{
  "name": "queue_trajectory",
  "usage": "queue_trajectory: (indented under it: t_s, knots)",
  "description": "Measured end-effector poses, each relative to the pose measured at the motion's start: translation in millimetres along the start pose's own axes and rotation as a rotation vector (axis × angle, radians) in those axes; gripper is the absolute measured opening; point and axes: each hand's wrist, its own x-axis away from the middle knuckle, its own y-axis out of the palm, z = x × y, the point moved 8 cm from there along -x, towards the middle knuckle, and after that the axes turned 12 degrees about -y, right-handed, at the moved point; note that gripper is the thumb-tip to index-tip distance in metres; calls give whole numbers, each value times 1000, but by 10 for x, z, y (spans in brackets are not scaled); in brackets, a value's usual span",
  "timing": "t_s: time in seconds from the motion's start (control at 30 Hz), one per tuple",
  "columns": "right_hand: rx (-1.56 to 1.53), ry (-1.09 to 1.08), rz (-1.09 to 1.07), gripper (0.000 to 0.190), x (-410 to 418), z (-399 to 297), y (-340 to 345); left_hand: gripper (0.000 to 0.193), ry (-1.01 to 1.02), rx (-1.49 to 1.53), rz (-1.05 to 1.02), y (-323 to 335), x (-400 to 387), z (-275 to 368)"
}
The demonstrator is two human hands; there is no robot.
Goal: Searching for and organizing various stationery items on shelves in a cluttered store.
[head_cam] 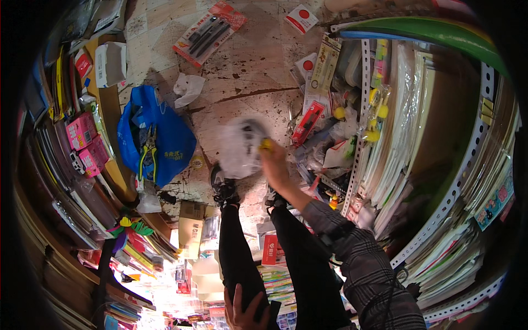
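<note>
My right hand is closed at the edge of a clear plastic bag, held above the floor in front of my shoes. The bag is blurred, with something dark showing in it. A small yellow item shows at my fingertips; what it is I cannot tell. My left hand rests on my thigh with its fingers spread, holding nothing visible. To the left sits a blue bag, with yellow-handled pliers lying against it.
Shelves of packed papers and books stand left, and perforated metal shelving stands right. On the floor lie a blister pack of pens, crumpled white paper and a red box. Cartons crowd beside my legs.
</note>
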Motion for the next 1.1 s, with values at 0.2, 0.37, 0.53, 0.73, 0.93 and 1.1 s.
queue_trajectory:
  t_s: [0.2,0.37,0.53,0.73,0.93,1.1]
  knots:
    - [-272,17,-64,12,-310,-85,1005,43,96,-21,5,-101,-77,161]
    - [-437,142,-78,18,-515,60,1236,44,94,-20,-19,-48,-66,178]
    - [-190,39,-261,56,-519,286,1060,45,37,-29,-48,-10,-67,102]
    - [801,52,373,66,-481,1128,-696,45,69,-8,-71,56,-132,240]
    - [686,469,401,112,-774,1564,-1396,44,188,-73,4,-128,-145,303]
    - [376,576,320,135,-841,1912,-1236,42,63,-49,-45,-108,-181,138]
